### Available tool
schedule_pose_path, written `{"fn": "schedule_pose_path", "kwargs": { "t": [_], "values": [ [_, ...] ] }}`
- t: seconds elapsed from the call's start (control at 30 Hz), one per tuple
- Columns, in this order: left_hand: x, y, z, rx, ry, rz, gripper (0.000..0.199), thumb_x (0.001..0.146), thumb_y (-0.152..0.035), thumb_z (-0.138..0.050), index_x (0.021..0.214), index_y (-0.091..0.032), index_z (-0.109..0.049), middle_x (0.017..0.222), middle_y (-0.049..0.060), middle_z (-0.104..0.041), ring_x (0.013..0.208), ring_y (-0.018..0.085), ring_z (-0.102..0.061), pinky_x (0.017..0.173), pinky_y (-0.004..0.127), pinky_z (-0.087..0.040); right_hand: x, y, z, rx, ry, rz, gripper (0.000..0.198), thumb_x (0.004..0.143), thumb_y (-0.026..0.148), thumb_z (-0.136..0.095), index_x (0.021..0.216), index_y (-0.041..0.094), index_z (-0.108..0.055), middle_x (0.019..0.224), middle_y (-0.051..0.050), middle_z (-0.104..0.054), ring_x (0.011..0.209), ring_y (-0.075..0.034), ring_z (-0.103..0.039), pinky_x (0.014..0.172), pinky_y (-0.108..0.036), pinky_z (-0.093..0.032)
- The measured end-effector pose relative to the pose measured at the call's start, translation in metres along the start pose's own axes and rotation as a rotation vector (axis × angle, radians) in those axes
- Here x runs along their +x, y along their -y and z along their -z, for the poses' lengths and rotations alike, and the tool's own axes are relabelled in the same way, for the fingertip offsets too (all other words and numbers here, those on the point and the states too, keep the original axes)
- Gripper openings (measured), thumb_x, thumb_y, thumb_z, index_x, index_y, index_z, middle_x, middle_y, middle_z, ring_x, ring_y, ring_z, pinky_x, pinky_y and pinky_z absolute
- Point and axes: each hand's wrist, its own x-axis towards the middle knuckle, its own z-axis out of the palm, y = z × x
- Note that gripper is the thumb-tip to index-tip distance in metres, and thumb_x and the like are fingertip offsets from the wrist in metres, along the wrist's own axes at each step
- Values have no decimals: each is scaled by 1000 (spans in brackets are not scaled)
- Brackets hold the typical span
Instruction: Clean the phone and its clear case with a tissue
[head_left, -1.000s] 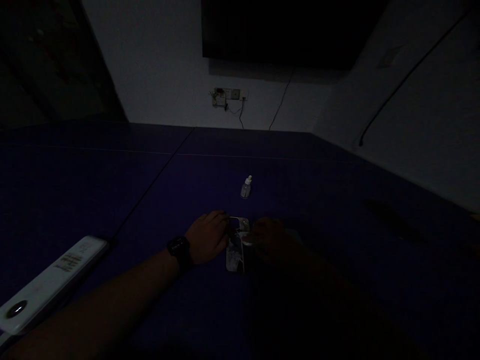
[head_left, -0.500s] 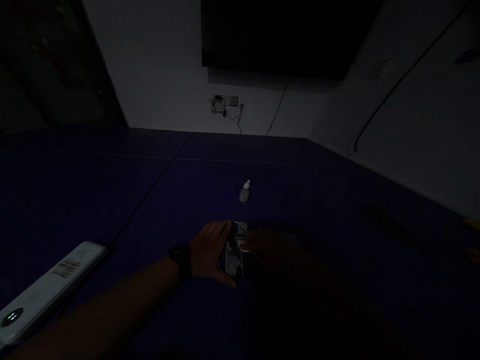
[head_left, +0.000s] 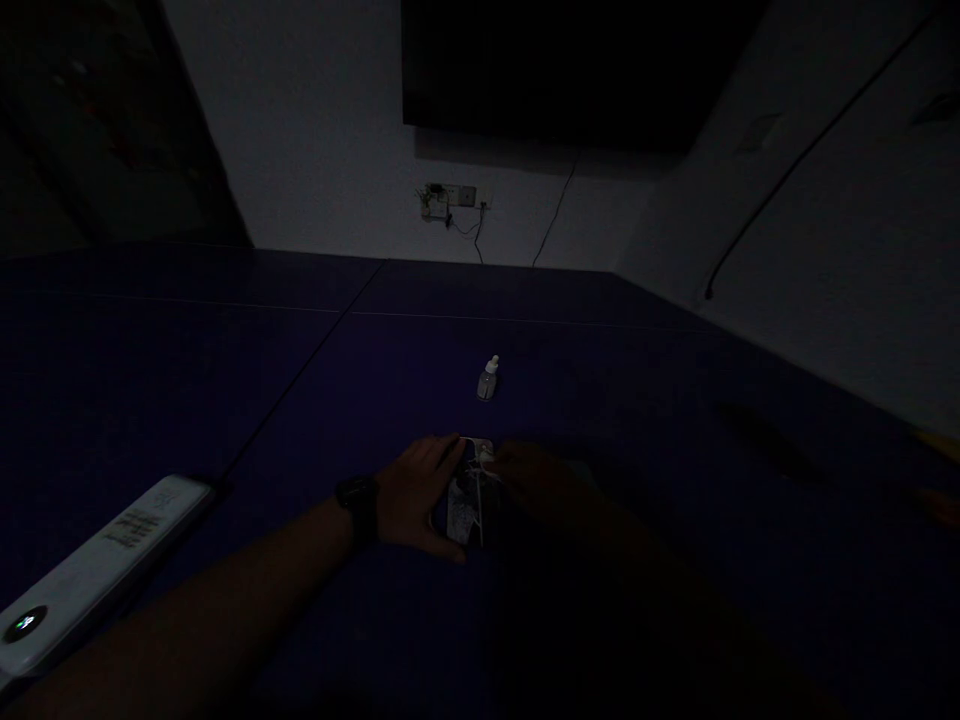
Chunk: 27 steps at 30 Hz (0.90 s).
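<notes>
From here, my left hand [head_left: 411,500] is spread wide against the phone [head_left: 463,512] on the purple surface [head_left: 397,370]. My right hand [head_left: 532,482] is at its other side; too dark to tell its grip. I think I'm rubbing; next needs steady holding.

I'm in a dim indoor room, domestic or office, I can't tell which. A big dark screen [head_left: 540,70] hangs on a pale wall [head_left: 300,120]; below the screen are wall sockets [head_left: 467,196] with a trailing lead [head_left: 477,240]. Left of the screen is a dark panel [head_left: 97,130], and beneath it spreads a broad purple surface [head_left: 420,350].
</notes>
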Motion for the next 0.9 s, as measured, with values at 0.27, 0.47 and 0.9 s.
{"fn": "schedule_pose_path", "kwargs": {
  "t": [0.27, 0.47, 0.9],
  "values": [
    [-1, 6, 11, -172, 152, -179, 131, 62, -33, -77, 157, -19, 11, 164, 23, -11, 151, 42, -18, 118, 66, -17, -6, -20, -17, 92, -176, -68, 38, 94, 17, -50, 130, 22, -63, 135, -12, -58, 125, -26, -55, 105, -46, -47],
    [1, 6, 23, -116, 137, -68, 101, 78, -20, -60, 158, -22, 2, 164, 17, -21, 150, 35, -24, 118, 62, -23, -11, -15, -4, 94, -53, -99, 33, 91, 16, -55, 120, 22, -69, 113, -11, -67, 102, -23, -64, 90, -37, -54],
    [9, -10, 25, 105, 90, 69, 78, 68, -67, -76, 128, -21, -58, 111, 8, -62, 97, 27, -59, 82, 38, -45, -17, -8, 5, 94, -61, -26, 31, 93, 18, -53, 120, 22, -69, 113, -10, -69, 101, -23, -64, 89, -36, -53]
  ]
}}
